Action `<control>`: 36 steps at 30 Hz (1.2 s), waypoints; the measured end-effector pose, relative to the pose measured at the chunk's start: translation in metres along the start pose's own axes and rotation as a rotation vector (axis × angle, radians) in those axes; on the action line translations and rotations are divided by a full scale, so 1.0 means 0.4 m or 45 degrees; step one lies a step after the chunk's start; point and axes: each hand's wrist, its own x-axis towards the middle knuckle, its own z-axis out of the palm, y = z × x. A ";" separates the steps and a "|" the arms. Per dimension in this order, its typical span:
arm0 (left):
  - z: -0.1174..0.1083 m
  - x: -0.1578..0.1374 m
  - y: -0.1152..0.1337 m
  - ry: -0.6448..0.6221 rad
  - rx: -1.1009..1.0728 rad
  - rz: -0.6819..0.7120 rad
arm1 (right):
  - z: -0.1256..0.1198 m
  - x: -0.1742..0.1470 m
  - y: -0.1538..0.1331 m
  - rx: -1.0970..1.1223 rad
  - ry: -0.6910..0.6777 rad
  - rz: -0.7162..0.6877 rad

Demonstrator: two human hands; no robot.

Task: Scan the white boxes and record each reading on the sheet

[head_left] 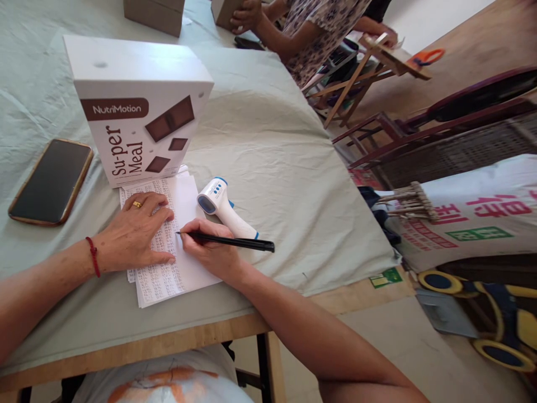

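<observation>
Under my left hand (pixel 136 232) lies a small stack of paper (pixel 157 282) with rows of handwriting on its left part. That hand rests flat, fingers spread, pressing on the sheets; it wears a gold ring and a red cord bracelet. My right hand (pixel 212 246) grips a black pen (pixel 247 243), whose tip is at the paper beside the written rows. Just beyond the right hand, a white and blue infrared thermometer (pixel 224 207) lies on its side. A white NutriMotion box (pixel 138 117) stands upright at the far edge of the paper.
A smartphone (pixel 51 182) lies at the left on the pale tablecloth (pixel 268 162). Cardboard boxes (pixel 154 15) are at the back, where another person (pixel 312 39) holds one. Right of the table are a wooden chair (pixel 386 137), a printed white sack (pixel 474 210) and a yellow-blue wheeled item (pixel 499 313).
</observation>
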 end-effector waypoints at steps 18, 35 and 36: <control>0.002 0.001 -0.002 0.012 0.006 -0.005 | -0.001 -0.002 0.003 0.032 -0.002 0.038; 0.003 0.000 -0.003 0.007 0.003 0.001 | -0.001 -0.002 -0.001 -0.039 -0.013 0.025; 0.003 0.000 -0.003 0.010 0.001 0.005 | -0.001 -0.001 -0.001 -0.038 -0.016 0.027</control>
